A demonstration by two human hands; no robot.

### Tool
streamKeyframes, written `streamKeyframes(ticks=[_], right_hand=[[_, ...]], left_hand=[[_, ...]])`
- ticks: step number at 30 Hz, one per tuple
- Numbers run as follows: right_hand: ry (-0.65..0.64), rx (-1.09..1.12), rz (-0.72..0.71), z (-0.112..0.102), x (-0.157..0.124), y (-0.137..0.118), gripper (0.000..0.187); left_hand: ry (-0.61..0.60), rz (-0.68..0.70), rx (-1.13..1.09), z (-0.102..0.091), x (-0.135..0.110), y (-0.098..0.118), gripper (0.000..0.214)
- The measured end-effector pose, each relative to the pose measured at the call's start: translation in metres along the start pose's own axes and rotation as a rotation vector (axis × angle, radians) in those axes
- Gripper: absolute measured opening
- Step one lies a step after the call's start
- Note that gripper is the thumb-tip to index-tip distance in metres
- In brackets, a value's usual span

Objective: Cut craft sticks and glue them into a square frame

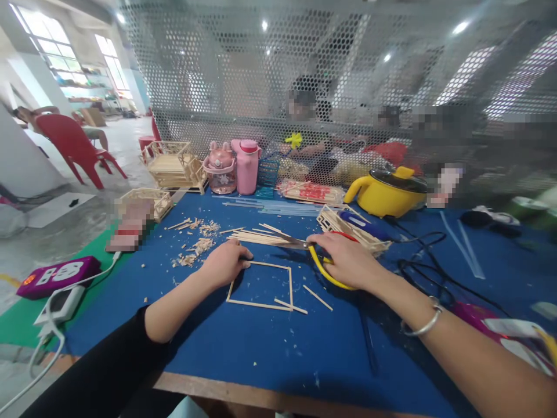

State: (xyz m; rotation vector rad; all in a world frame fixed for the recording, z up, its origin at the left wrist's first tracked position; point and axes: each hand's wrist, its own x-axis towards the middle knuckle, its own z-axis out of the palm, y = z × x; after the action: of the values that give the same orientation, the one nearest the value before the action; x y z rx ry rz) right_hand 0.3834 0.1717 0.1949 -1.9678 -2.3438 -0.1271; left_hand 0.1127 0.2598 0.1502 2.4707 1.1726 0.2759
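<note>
My left hand (226,262) rests curled on the blue table, its fingertips pressing the top-left corner of a square frame of thin wooden sticks (261,285). My right hand (343,258) is closed around the yellow and red handles of a pair of scissors (324,268), whose blades (289,241) point left over a bundle of loose sticks (256,236). Two single sticks (317,297) lie beside the frame's right edge.
Wood offcuts (195,247) litter the table's left part. Small stick-built furniture models (174,164), pink bottles (246,165), a yellow electric pot (387,191) and black cables (418,267) stand behind. A purple power strip (56,276) lies at left. People sit beyond the mesh screen.
</note>
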Motion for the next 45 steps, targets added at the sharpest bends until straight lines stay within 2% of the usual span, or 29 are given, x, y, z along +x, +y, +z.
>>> streamKeyframes(ticks=[3, 8, 13, 18, 20, 22, 26, 36, 41, 45], right_hand=[[-0.016, -0.090, -0.116, 0.008, 0.012, 0.000, 0.054], [-0.019, -0.198, -0.228, 0.012, 0.035, 0.005, 0.051], [-0.056, -0.165, -0.299, 0.015, 0.045, 0.007, 0.052], [-0.108, -0.105, -0.340, 0.022, 0.054, 0.004, 0.053], [-0.113, -0.091, -0.351, 0.024, 0.059, 0.005, 0.052], [-0.112, -0.069, -0.375, 0.026, 0.064, 0.007, 0.052], [-0.083, -0.038, -0.398, 0.033, 0.069, 0.011, 0.050], [-0.114, -0.001, -0.417, 0.039, 0.084, 0.000, 0.048], [-0.156, 0.024, -0.412, 0.039, 0.086, 0.002, 0.049], [-0.136, 0.057, -0.403, 0.040, 0.082, -0.001, 0.052]], left_hand=[[0.007, 0.000, -0.031, 0.005, 0.003, 0.002, 0.017], [0.072, -0.001, -0.028, 0.012, -0.001, 0.002, 0.022], [0.103, 0.001, -0.025, 0.016, 0.000, 0.001, 0.023], [0.152, -0.044, -0.078, 0.005, -0.008, 0.004, 0.015], [0.192, -0.121, -0.118, -0.001, -0.020, 0.005, 0.031], [0.142, -0.213, -0.151, -0.003, -0.033, 0.007, 0.046], [0.075, -0.271, -0.144, 0.002, -0.048, 0.010, 0.044], [0.088, -0.317, -0.193, 0.004, -0.039, 0.010, 0.047], [0.044, -0.334, -0.162, 0.003, -0.038, 0.010, 0.029], [0.022, -0.320, -0.153, 0.002, -0.037, 0.010, 0.018]])
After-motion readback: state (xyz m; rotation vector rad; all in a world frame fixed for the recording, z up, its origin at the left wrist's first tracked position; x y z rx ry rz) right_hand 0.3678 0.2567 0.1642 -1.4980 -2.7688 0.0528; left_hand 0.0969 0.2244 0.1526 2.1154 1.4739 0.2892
